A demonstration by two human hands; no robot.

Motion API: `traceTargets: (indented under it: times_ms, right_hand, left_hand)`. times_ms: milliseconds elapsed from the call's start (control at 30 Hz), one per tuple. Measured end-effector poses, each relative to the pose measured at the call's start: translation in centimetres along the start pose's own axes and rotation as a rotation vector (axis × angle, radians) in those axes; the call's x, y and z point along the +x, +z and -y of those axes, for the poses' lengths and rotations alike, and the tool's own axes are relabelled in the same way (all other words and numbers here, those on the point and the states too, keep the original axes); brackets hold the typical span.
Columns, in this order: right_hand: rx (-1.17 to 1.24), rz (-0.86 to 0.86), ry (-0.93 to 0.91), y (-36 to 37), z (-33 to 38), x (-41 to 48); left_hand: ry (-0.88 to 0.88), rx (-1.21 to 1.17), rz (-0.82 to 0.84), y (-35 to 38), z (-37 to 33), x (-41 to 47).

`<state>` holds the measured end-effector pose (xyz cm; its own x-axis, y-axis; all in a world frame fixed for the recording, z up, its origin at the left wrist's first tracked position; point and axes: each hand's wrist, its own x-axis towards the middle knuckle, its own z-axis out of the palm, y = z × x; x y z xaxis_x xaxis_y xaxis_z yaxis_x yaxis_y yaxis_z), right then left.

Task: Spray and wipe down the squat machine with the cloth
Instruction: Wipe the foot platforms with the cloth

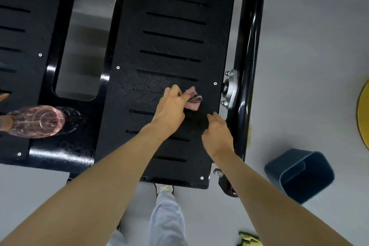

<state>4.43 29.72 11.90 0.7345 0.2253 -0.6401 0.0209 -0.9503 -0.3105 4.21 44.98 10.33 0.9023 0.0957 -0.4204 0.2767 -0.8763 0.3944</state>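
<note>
The squat machine's right black footplate (171, 46), slotted and tread-patterned, fills the middle of the view. My left hand (169, 110) pinches a pink-and-dark cloth (192, 98) against the plate's lower right area. My right hand (217, 134) lies just below the cloth with its fingers loosely extended toward a dark fold; whether it touches that fold is unclear. A clear pink spray bottle (38, 122) lies on its side on the machine's frame at the far left, apart from both hands.
A second footplate (22, 26) lies at the left. The glossy black frame tube (253, 46) and a silver bearing mount (230, 89) border the right plate. A blue bin (299, 173) stands on the grey floor at the right. My shoe (164, 187) is below the plate.
</note>
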Motion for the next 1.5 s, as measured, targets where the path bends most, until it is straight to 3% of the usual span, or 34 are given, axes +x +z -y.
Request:
traceTargets:
  times_ms: [133,267,467,600,867,1067,1500]
  right_hand:
    - [-0.067,0.077,-0.040,-0.7,0.4,0.9]
    - [-0.157,0.129,-0.051,-0.8,0.3,1.4]
    - [-0.071,0.222,0.042,-0.4,1.1,1.9]
    - [-0.126,0.257,0.023,-0.5,1.0,1.9]
    - [-0.093,0.325,0.017,-1.2,0.6,2.5]
    - [-0.157,0.316,0.048,-1.0,1.2,2.7]
    - [-0.088,0.169,0.084,-0.9,1.4,2.0]
  left_hand:
    - [0.094,0.243,0.097,1.0,-2.1,1.3]
    - [0.125,0.414,0.043,1.6,-0.9,0.3]
    - [-0.311,0.368,-0.051,-0.6,6.6,-2.1]
    - [-0.472,0.256,-0.070,-0.5,4.9,-1.6]
    - [-0.137,0.263,0.024,2.5,-3.7,0.5]
    - [0.043,0.358,0.076,1.5,-1.0,0.8]
    - [-0.250,0.272,0.072,-4.7,12.0,-0.7]
